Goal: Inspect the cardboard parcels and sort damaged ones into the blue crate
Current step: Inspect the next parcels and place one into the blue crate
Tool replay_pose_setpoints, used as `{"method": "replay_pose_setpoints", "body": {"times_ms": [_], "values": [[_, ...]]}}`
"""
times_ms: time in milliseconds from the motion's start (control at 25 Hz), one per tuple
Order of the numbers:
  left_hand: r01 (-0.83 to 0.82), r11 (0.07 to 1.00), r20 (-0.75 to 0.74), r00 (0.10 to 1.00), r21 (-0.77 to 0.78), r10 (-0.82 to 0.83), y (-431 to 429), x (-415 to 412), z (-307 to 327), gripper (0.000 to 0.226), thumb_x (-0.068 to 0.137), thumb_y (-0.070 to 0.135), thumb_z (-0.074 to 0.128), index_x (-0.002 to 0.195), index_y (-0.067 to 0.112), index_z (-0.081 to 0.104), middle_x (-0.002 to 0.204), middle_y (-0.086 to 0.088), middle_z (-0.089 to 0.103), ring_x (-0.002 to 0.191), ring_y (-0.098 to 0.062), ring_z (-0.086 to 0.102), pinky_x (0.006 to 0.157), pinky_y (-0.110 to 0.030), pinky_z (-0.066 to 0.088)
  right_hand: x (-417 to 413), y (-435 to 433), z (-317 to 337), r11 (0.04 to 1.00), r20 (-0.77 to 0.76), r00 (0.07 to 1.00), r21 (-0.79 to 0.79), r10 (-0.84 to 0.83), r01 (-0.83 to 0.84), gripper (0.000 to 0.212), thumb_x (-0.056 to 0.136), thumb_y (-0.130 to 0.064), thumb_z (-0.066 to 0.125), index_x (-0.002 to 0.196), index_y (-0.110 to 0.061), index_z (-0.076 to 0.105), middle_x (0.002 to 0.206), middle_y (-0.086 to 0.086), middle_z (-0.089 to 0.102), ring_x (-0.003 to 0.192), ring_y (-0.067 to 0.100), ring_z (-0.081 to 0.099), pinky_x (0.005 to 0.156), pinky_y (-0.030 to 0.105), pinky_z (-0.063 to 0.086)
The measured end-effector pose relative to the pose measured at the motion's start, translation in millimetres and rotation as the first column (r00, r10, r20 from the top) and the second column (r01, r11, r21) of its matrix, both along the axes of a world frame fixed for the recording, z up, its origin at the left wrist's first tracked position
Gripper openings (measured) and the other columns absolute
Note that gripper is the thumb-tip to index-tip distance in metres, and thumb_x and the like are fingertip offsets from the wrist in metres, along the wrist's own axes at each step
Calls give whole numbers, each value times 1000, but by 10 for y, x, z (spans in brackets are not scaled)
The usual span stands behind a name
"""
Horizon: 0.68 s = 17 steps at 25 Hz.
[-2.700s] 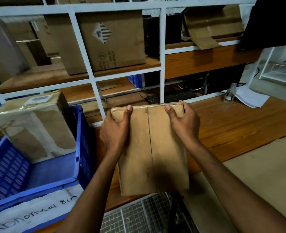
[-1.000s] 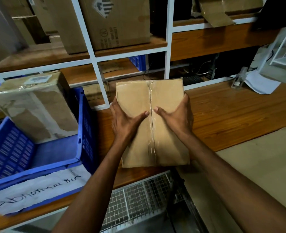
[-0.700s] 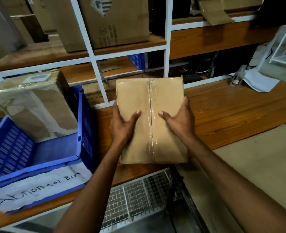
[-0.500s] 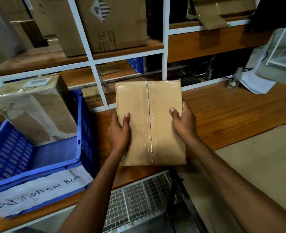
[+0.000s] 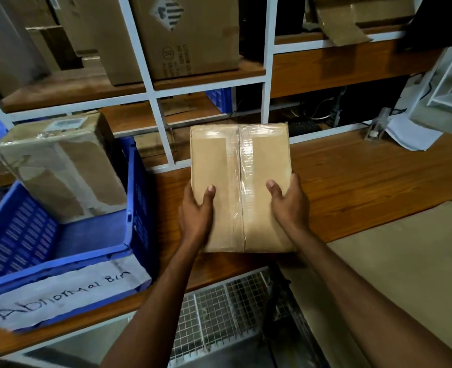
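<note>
Inside the blue crate [image 5: 132, 181]: a worn parcel [image 5: 60, 166]; left hand [image 5: 195, 211], right hand [image 5: 290, 205] clasp taped parcel [image 5: 240, 160].

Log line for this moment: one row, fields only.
step: inspecting | left hand: grips taped parcel left edge | right hand: grips right edge | blue crate: scuffed parcel inside

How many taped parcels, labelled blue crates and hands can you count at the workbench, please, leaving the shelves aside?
Parcels: 2 (held parcel, parcel in the crate)
Blue crate: 1
Hands: 2 (left hand, right hand)
Total: 5
</note>
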<state>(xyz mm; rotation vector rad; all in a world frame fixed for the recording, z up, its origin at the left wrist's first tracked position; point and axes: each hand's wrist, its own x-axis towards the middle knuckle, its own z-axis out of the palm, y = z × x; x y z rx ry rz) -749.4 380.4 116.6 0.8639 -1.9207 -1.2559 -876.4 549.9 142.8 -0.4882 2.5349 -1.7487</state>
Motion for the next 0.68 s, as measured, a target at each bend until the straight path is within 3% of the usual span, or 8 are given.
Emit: {"method": "replay_pose_setpoints", "body": {"times_ms": [80,160,280,440,560,680], "values": [[-45,998,22,999,-51,46,44,-7,-3,71,94,62,64,153,28,43,140,0,63,124,-22,62,97,-39,51,10,-20,-15,998,19,1000,62,-21,20,62,98,-45,65,147,-15,41,134,8,62,116,30,61,82,30,43],[-24,993,91,995,-117,35,126,-11,75,91,85,70,69,156,26,31,149,0,52,128,-22,56,96,-34,44,33,-52,-23,993,4,1000,119,0,-1,90,86,-55,76,152,-18,28,140,8,56,121,31,58,92,39,49],[-37,977,174,982,-212,75,182,-69,96,110,76,78,71,157,24,22,154,-1,37,131,-27,52,94,-35,42,3,-80,-30,980,-41,998,189,-55,62,107,75,-60,83,153,-19,23,141,10,55,122,34,58,96,46,52],[-31,957,178,980,-288,85,186,-52,37,120,70,84,71,158,23,16,157,0,27,134,-27,46,98,-38,44,-5,-56,-20,953,-39,997,299,60,-46,140,62,-62,90,160,-25,-3,157,11,37,136,35,46,105,47,47],[13,971,195,980,-239,35,123,-36,-7,111,78,74,74,160,25,17,159,-2,31,135,-24,46,98,-33,41,-50,11,-29,969,10,999,243,45,-46,122,71,-53,89,160,-28,9,146,8,50,128,31,53,99,46,50],[4,978,28,1000,-210,2,104,30,-67,75,99,56,60,159,27,26,149,-2,53,127,-21,57,104,-45,51,-61,126,-80,991,73,991,65,116,-120,73,85,-35,83,144,-20,43,131,2,61,121,25,60,88,37,51]]}}
